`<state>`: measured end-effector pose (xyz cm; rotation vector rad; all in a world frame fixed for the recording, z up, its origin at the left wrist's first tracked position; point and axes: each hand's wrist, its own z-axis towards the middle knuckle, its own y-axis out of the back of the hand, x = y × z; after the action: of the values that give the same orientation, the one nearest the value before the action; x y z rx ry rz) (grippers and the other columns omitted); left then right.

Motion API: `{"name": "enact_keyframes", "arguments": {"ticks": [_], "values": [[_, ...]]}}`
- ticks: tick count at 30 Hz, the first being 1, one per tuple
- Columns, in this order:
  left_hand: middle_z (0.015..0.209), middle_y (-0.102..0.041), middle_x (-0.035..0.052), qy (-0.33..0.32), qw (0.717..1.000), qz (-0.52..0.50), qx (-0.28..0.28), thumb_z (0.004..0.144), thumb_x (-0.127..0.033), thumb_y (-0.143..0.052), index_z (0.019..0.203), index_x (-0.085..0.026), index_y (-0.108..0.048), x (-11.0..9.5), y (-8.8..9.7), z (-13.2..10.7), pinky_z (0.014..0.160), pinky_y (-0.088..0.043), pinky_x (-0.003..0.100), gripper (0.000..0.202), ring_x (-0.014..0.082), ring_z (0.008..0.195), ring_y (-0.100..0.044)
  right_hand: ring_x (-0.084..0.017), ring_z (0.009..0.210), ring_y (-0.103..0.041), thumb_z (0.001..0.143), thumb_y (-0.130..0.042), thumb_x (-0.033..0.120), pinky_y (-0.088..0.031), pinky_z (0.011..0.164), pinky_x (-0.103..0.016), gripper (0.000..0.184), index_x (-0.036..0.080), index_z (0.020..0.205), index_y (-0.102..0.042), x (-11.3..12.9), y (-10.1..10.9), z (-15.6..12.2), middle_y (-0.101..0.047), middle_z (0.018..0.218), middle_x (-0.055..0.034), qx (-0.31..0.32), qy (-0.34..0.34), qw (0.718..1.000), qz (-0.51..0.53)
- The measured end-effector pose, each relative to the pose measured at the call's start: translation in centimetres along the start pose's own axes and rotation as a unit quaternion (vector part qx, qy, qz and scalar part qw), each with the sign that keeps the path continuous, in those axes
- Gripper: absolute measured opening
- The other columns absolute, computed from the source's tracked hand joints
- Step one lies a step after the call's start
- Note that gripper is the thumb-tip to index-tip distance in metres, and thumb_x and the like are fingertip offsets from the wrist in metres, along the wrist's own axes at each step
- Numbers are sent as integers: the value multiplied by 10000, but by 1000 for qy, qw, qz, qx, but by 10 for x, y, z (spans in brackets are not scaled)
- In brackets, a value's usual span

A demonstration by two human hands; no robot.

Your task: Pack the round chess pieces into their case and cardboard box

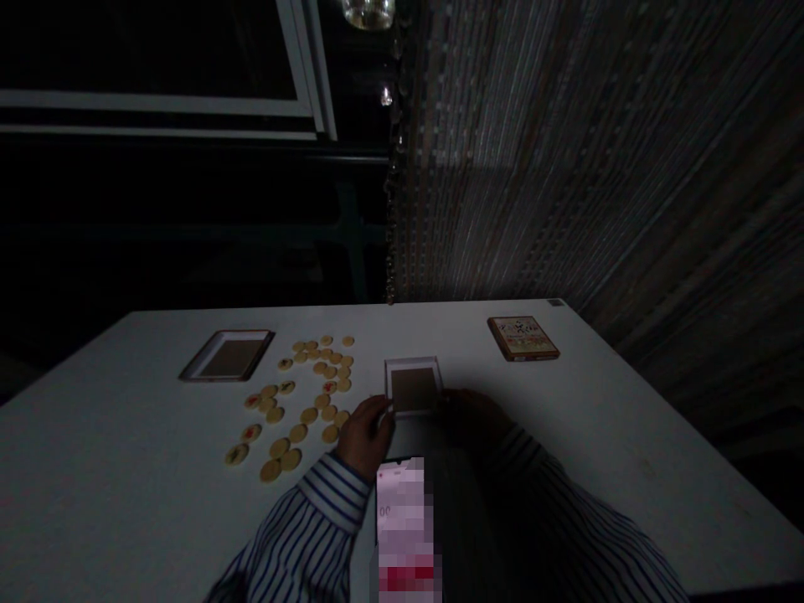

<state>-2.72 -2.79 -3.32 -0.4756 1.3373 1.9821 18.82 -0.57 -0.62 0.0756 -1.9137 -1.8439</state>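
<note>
A small open box [413, 389] with white inner walls and a brown bottom sits in front of me on the white table. My left hand [366, 431] grips its near left corner between thumb and fingers. In shadow, my right hand [474, 416] closes on its right side, the fingertips at the wall. To the left of the box lie many round wooden Chinese chess pieces [298, 433], scattered loosely. Most show a plain face, while a few show red or dark characters.
Farther left stands a second open box or lid [235, 358]. A flat box with a printed cover [523, 337] lies at the back right. A lit phone [402, 519], partly blurred out, is between my forearms. Behind the table [596, 435] hangs a string curtain [496, 167].
</note>
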Motion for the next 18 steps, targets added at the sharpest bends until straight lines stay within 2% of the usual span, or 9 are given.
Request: {"name": "enact_keyframes", "arguments": {"ticks": [5,9,11,12,14,18], "values": [[981,-630,79,3,1000,-6,-11,765,-273,-467,943,-175,-611,4,-4,-2,849,-469,361,250,186,935,-577,-175,863,-573,790,-446,332,-421,747,-272,317,184,1041,-571,2,3,-3,-631,959,-77,-11,8,1000,14],[969,-631,71,-5,999,-18,-37,758,-274,-477,931,-182,-612,6,-7,-3,838,-474,362,238,185,927,-578,-169,770,-586,764,-470,379,-444,699,-280,381,168,1070,-556,0,5,-7,-643,892,-75,-57,-28,997,32],[954,-636,76,-12,999,-22,-39,750,-269,-487,923,-174,-613,4,-4,-2,825,-481,357,234,187,915,-582,-147,698,-579,744,-492,369,-452,665,-268,397,171,1084,-544,-3,7,-10,-642,851,-61,-70,-19,996,48],[948,-638,78,-13,999,-24,-40,748,-265,-490,917,-170,-614,2,-2,-2,819,-484,353,230,187,909,-585,-140,665,-571,740,-493,365,-456,640,-268,391,181,1082,-541,-6,8,-11,-639,832,-50,-99,-32,993,54],[947,-639,77,-11,998,-29,-46,750,-255,-487,910,-167,-615,-2,4,-2,816,-486,345,223,183,905,-588,-129,638,-562,731,-493,328,-462,610,-255,412,161,1107,-514,-11,12,-12,-631,842,-51,-98,13,992,79],[954,-637,68,-8,998,-31,-55,760,-249,-480,920,-175,-612,-10,19,-4,820,-483,330,221,173,910,-584,-143,722,-576,793,-375,268,-466,669,-273,348,130,1074,-528,-18,24,-12,-632,881,-83,-149,52,986,60]]}}
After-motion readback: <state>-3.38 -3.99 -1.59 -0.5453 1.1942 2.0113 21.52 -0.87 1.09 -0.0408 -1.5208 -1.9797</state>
